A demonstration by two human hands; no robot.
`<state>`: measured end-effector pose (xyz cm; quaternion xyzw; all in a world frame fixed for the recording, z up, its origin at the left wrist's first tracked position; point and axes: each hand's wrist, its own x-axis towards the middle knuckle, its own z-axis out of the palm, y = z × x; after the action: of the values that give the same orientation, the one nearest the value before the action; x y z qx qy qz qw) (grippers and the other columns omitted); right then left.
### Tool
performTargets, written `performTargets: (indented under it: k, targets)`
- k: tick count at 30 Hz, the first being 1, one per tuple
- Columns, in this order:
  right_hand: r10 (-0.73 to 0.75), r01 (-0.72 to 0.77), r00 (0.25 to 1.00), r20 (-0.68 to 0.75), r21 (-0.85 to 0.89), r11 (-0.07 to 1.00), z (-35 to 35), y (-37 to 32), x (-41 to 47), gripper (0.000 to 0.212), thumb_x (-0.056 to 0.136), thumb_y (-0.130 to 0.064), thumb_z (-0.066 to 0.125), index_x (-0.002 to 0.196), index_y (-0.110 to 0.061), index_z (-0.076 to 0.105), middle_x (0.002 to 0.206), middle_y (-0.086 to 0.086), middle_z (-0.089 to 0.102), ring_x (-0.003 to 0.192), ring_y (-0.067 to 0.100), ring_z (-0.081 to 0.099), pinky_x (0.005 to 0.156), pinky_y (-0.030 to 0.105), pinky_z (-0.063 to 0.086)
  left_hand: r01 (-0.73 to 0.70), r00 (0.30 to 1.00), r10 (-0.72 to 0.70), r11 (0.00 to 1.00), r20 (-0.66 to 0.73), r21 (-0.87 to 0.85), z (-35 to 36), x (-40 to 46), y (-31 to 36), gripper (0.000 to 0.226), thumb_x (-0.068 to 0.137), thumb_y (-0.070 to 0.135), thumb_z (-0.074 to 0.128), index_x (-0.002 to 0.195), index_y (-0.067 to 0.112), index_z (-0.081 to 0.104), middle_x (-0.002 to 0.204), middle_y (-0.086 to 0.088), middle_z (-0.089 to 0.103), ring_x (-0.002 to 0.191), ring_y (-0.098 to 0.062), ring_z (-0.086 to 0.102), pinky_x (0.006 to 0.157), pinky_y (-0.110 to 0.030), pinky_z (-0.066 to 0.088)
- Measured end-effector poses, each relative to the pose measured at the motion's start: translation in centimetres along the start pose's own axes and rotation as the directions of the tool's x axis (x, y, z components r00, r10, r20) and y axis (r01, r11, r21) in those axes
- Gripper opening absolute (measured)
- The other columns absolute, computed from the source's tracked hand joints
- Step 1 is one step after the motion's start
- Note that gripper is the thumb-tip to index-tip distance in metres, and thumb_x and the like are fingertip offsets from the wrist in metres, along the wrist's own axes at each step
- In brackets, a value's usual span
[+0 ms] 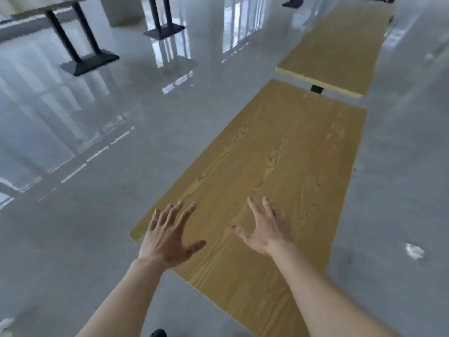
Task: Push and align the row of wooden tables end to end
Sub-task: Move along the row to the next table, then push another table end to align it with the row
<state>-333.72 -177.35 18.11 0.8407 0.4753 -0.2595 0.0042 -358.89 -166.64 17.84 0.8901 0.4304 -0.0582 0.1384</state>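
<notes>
A long wooden table with yellow-brown grain stretches away from me. Beyond its far end stands a second wooden table; a narrow gap of floor separates the two, and the far one sits slightly offset to the right. My left hand hovers with fingers spread over the near table's left corner. Over the tabletop a little to the right is my right hand, also with fingers spread. Neither hand holds anything. Whether the palms touch the wood I cannot tell.
Glossy grey floor surrounds the tables. Black pedestal table bases stand at the far left, another behind them. White scraps lie on the floor at the right. A dark shoe tip shows at the bottom edge.
</notes>
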Motion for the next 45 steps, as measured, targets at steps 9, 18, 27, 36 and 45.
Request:
performTargets:
  k: [9, 18, 27, 36, 45]
  targets:
    - [0.333, -0.323, 0.934, -0.125, 0.098, 0.941, 7.0, -1.2, -8.7, 0.109, 0.076, -0.096, 0.030, 0.161, -0.040, -0.010, 0.171, 0.009, -0.013, 0.157, 0.032, -0.005, 0.125, 0.058, 0.007, -0.418, 0.902, 0.415, 0.908, 0.118, 0.006, 2.9, 2.9, -2.0, 0.103, 0.075, 0.093, 0.026, 0.159, 0.047, -0.012, 0.173, 0.003, -0.001, 0.160, -0.022, -0.004, 0.129, -0.047, -0.005]
    - [0.435, -0.420, 0.892, -0.124, 0.131, 0.898, 16.6, -4.0, -13.7, 0.112, 0.077, -0.092, 0.044, 0.161, -0.040, -0.008, 0.171, 0.007, -0.017, 0.157, 0.031, -0.009, 0.125, 0.057, 0.008, -0.583, 0.805, 0.567, 0.810, 0.173, 0.060, 8.0, 0.6, -4.9, 0.106, 0.072, 0.093, 0.025, 0.159, 0.046, -0.013, 0.173, 0.003, -0.006, 0.159, -0.023, -0.009, 0.128, -0.047, -0.006]
    - [0.436, -0.428, 0.883, -0.174, 0.083, 0.900, 25.5, -3.5, -14.6, 0.108, 0.080, -0.086, 0.049, 0.161, -0.041, -0.005, 0.171, 0.007, -0.016, 0.156, 0.033, -0.011, 0.125, 0.057, 0.009, -0.654, 0.755, 0.634, 0.745, 0.166, 0.131, 14.2, -0.2, -7.5, 0.106, 0.076, 0.092, 0.032, 0.159, 0.045, -0.014, 0.173, 0.003, -0.010, 0.159, -0.025, -0.013, 0.128, -0.048, -0.008]
    - [0.389, -0.394, 0.860, -0.330, 0.055, 0.917, 27.0, -2.4, -12.2, 0.074, 0.093, -0.071, 0.041, 0.159, -0.046, 0.022, 0.169, 0.018, 0.017, 0.155, 0.042, 0.013, 0.116, 0.068, 0.027, -0.649, 0.761, 0.648, 0.759, 0.031, 0.052, 18.1, 0.2, -7.6, 0.093, 0.086, 0.088, 0.029, 0.163, 0.040, 0.009, 0.173, 0.002, 0.008, 0.160, -0.027, -0.003, 0.129, -0.050, 0.001]
    - [0.356, -0.373, 0.878, -0.319, 0.009, 0.928, 27.8, -0.9, -11.1, 0.083, 0.072, -0.067, 0.073, 0.145, -0.034, 0.052, 0.143, 0.029, 0.055, 0.126, 0.054, 0.054, 0.085, 0.076, 0.050, -0.657, 0.753, 0.659, 0.752, -0.005, 0.053, 19.0, 0.7, -7.6, 0.085, 0.088, 0.085, 0.042, 0.156, 0.032, 0.042, 0.163, -0.002, 0.040, 0.150, -0.033, 0.038, 0.119, -0.051, 0.021]
